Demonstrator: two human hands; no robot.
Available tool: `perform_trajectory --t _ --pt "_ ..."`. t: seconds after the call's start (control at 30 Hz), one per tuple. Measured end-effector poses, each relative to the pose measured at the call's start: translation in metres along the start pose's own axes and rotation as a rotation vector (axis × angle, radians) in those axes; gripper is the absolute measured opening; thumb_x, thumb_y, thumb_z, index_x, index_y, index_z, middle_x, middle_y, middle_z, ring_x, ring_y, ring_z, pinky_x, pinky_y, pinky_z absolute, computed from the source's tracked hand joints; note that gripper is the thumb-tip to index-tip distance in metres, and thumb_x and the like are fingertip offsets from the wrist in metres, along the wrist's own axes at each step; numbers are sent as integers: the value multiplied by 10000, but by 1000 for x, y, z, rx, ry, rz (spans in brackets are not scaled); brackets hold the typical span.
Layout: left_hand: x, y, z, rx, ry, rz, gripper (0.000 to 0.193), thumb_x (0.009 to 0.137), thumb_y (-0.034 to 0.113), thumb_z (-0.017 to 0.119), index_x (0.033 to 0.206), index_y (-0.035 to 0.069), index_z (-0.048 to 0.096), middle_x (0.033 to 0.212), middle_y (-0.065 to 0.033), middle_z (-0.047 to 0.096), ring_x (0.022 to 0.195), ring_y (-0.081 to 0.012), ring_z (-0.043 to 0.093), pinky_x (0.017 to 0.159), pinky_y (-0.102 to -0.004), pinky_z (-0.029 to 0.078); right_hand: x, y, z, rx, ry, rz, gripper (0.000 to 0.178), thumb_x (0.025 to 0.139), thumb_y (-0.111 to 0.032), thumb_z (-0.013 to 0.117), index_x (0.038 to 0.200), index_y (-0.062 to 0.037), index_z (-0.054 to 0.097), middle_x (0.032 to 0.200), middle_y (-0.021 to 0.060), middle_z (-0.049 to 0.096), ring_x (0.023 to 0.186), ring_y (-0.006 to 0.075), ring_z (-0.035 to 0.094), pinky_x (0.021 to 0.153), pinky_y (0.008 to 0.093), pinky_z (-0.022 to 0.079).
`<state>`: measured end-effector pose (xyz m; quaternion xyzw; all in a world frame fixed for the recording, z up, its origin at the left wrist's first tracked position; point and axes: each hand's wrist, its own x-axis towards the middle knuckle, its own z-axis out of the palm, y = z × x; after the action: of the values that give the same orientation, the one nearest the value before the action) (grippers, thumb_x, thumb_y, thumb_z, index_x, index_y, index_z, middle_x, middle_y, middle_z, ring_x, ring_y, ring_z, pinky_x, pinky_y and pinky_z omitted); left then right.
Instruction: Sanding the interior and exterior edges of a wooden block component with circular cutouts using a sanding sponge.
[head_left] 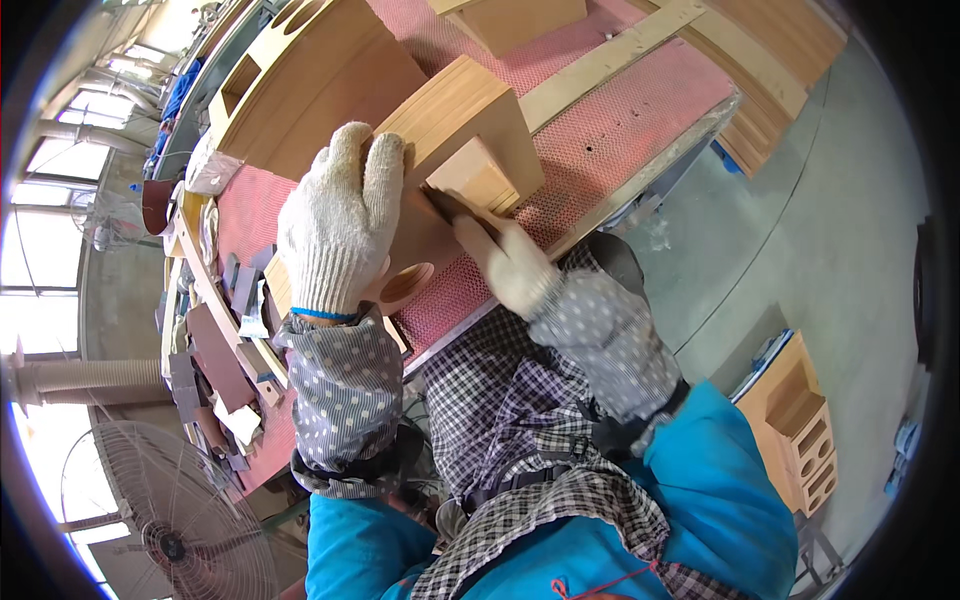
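A wooden box (pixel 447 112) with a small block-like part (pixel 475 178) on its side and a round hole (pixel 407 282) low down stands tilted at the table's near edge. My left hand (pixel 345 215), in a white knit glove, grips the box's left side with its fingers over the upper edge. In my gloved right hand (pixel 508 262), slightly smeared by motion, is a thin dark brown piece (pixel 447 203) that looks like sandpaper. It is against the box, beside the small block-like part. The right fingertips are partly hidden.
A larger wooden box (pixel 320 85) stands behind on the pink mesh-covered table (pixel 640 130). Sandpaper pieces (pixel 212 345) and wood strips lie at left. A standing fan (pixel 170 540) is at lower left; a wooden piece with holes (pixel 800 430) stands on the floor at right.
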<state>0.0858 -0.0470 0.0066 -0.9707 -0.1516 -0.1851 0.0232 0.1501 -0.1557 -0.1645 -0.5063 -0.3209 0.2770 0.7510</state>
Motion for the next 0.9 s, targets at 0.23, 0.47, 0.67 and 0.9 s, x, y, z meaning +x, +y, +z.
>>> perform_trajectory --t 0.23,0.47,0.67,0.9 --pt "2 -12 4 92 32 125 256 1065 252 493 1150 55 634 991 -174 695 920 -369 693 788 -408 538 36 -33 3 -135 -34 235 474 1076 -278 475 1416 48 533 1316 244 651 1272 336 605 1119 358 425" --pt "3 -2 -1 -2 -3 29 264 1067 262 496 1140 51 636 975 -171 700 903 -361 693 782 -406 536 -18 -11 -5 24 32 87 456 1079 -232 483 1433 53 514 1416 236 585 1320 289 561 1135 362 407" --pt "1 -4 3 -17 41 32 285 1067 278 497 1164 49 638 972 -179 698 909 -363 694 792 -409 536 34 -25 3 -74 8 153 447 1068 -177 484 1423 93 510 1419 178 598 1323 234 542 1145 345 398" --pt "2 -5 1 -27 7 4 282 1069 262 485 1165 45 636 1002 -181 689 926 -368 688 804 -405 534 -15 -8 -5 39 33 38 494 1062 -191 525 1468 79 447 1405 245 594 1367 304 528 1157 370 384"
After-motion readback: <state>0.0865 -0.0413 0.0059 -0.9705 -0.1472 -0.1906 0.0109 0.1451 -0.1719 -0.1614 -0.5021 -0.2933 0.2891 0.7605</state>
